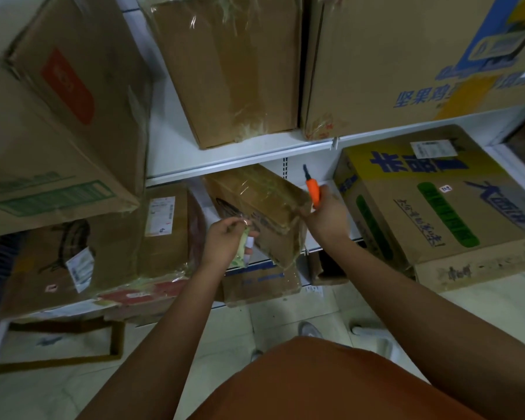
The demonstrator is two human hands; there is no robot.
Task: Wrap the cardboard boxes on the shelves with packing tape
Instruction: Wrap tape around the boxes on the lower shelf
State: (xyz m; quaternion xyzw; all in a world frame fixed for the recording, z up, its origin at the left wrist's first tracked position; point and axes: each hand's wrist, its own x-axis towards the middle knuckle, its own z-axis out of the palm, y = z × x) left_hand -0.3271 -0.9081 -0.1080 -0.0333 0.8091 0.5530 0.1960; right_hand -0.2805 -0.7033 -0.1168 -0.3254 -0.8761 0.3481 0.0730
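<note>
Cardboard fills the white shelf (225,156) in front of you, and every box is closed, so you cannot tell what any of them holds. Your left hand (225,237) pinches a crumpled, greenish-clear strip of packing tape (242,244) that runs up to the small tilted box (261,204) on the lower level. That box leans on one corner, its top already glossy with tape. Your right hand (325,216) grips an orange utility knife (312,189), blade end pointing up, while its heel rests against the box's right end.

Count three boxes on the upper level: one with a red label (64,86) on the left, a taped plain one (228,68) in the middle, and one with blue print (422,56) on the right. On the lower level a labelled box (164,231) sits left of the tilted one and a yellow-and-green box (431,201) sits right.
</note>
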